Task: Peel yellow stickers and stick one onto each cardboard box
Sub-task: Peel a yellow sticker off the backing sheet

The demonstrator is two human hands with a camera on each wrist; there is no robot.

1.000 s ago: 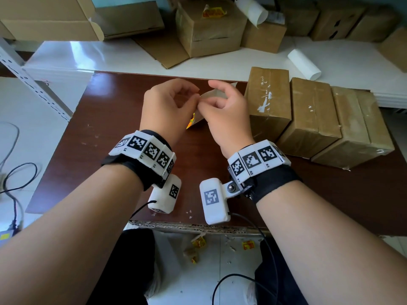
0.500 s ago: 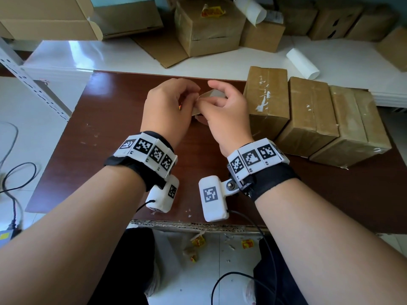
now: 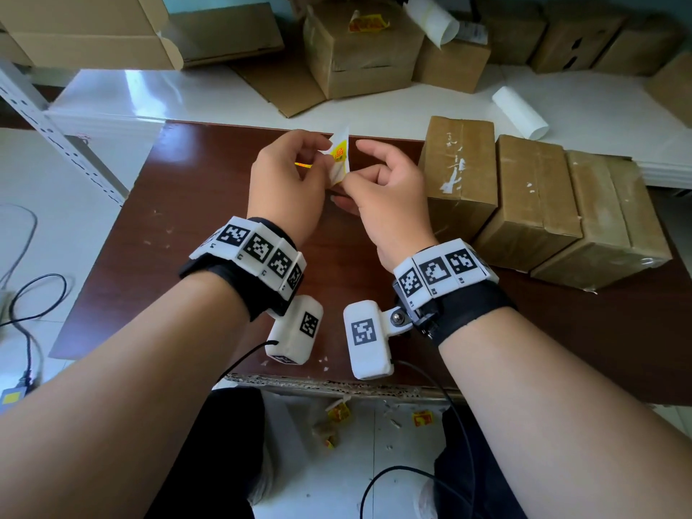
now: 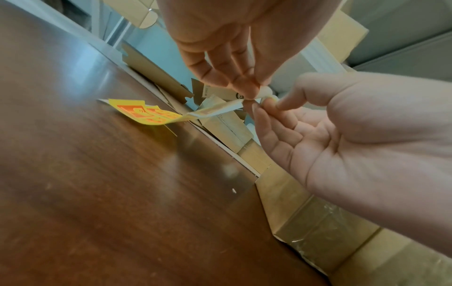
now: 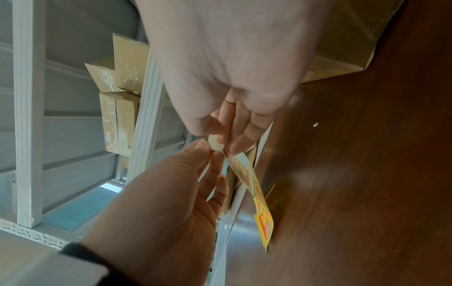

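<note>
Both hands pinch one thin, floppy yellow sticker (image 3: 340,159) above the table (image 3: 209,204): left hand (image 3: 286,181) and right hand (image 3: 385,189) at one end; it probably curls, so a corner grip suits.

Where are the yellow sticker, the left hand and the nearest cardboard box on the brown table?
yellow sticker (image 3: 340,153): head view, on its printed yellow face.
left hand (image 3: 284,181): head view, on the back of the hand.
nearest cardboard box (image 3: 458,159): head view, on its taped top.

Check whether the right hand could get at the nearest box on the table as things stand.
Probably yes, but not freely: the right hand sits just beside that box with nothing between them, yet its fingers pinch the sticker strip along with the left hand.
</note>
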